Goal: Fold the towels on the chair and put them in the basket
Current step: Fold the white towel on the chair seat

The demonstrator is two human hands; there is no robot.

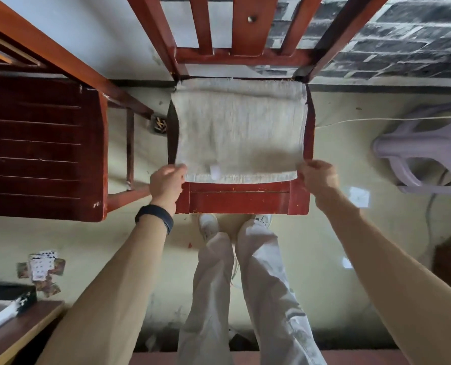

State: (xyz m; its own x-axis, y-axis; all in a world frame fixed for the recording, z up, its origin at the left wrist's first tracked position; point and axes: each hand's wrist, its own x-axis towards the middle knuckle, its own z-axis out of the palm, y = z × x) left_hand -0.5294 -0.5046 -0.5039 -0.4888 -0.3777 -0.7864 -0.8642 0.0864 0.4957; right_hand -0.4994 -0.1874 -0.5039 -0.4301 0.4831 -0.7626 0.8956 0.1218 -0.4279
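With left hand (167, 180) and right hand (318, 176) each pinching a corner of the towel (240, 127) at the chair (240, 198) front, we should carry both evenly toward its back.

towel (239, 127) on chair (241, 200) seat

Towel (239, 130): off-white, plain, paler fringed edges. Chair (240, 201): red-brown wood with pale chips. Second chair (40, 148): dark maroon, thin slat lines. Wristband (154, 216): black. Trousers (266, 285): light grey. Brick wall (403, 35): dark grey, whitish mortar grid. Stool (424, 154): pale lilac. Floor (337, 233): cream.
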